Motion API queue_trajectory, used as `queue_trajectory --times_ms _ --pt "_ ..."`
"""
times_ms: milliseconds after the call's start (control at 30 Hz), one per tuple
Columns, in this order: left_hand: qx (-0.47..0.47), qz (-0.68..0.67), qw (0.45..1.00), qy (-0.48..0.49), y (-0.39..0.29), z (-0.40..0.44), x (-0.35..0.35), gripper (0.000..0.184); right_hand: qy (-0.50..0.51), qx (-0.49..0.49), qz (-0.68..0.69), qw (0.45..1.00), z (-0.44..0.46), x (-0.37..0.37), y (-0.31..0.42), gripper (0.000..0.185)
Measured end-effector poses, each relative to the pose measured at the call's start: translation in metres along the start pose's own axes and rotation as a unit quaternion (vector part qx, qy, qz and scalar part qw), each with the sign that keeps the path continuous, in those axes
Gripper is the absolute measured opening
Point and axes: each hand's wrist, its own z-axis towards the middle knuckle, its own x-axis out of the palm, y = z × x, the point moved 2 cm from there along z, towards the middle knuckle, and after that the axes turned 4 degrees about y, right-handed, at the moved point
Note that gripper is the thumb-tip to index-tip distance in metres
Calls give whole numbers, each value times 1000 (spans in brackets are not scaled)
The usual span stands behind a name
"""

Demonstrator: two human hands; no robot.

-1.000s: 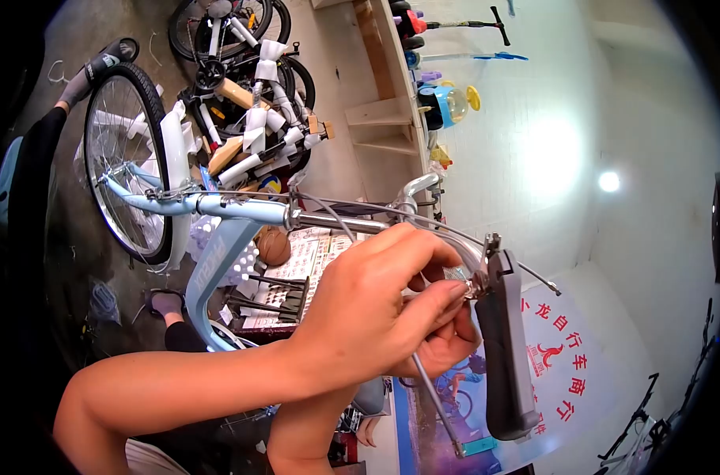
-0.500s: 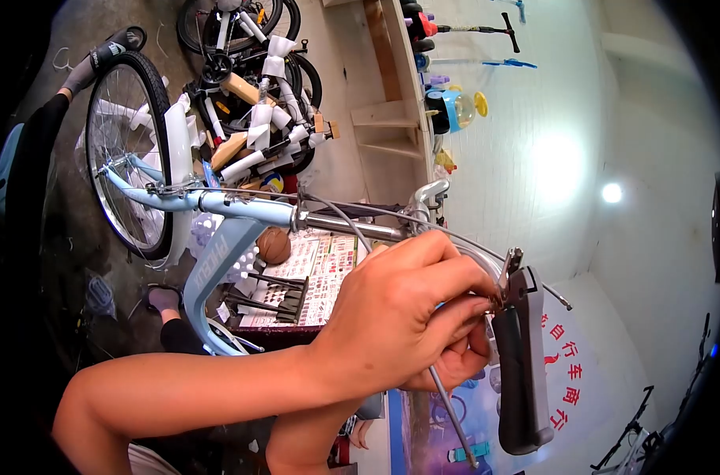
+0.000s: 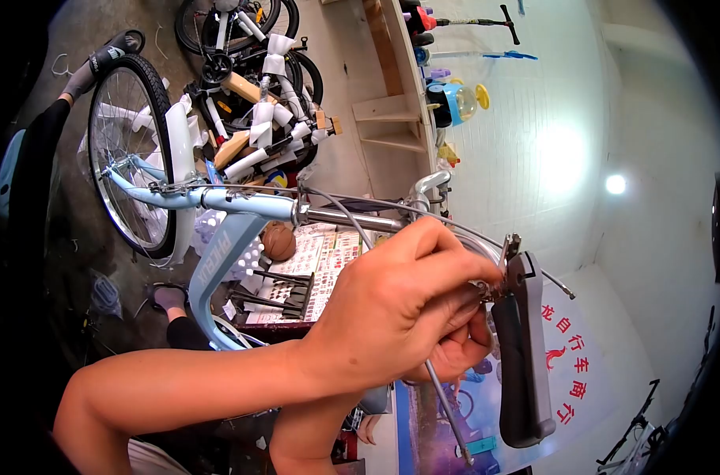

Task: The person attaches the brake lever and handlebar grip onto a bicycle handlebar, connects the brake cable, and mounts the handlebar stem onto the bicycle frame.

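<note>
My left hand [image 3: 399,309] is nearest the camera, its back showing and its thumb and fingers pinched at a small metal fitting [image 3: 486,291]. Behind and below it, my right hand [image 3: 463,348] has curled fingers close to the same spot; what they hold is hidden. Just right of both fingertips is a grey lever [image 3: 538,356] beside a black grip [image 3: 514,380], with a metal bracket [image 3: 512,249] at its top. A loose grey cable [image 3: 449,408] hangs below the hands. The light blue bicycle frame [image 3: 257,206] extends leftward.
The view is turned sideways. A wheel [image 3: 130,158] stands at left, near a person's foot [image 3: 119,54]. Partly wrapped bicycles [image 3: 257,103] crowd the upper left. A brown ball [image 3: 278,241] lies beside a printed sheet [image 3: 328,261]. Shelving [image 3: 388,119] holds toys at the top.
Since a second ago, the hands and the lever have shifted slightly right in view. Over the last half second, the left fingers have changed position slightly at the fitting.
</note>
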Motion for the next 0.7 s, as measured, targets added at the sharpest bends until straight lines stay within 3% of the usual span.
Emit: queue_trajectory --times_ms 700 --pt "-4 14 1000 22 3 3 0 13 -9 3 -14 1000 -3 -1 1 18"
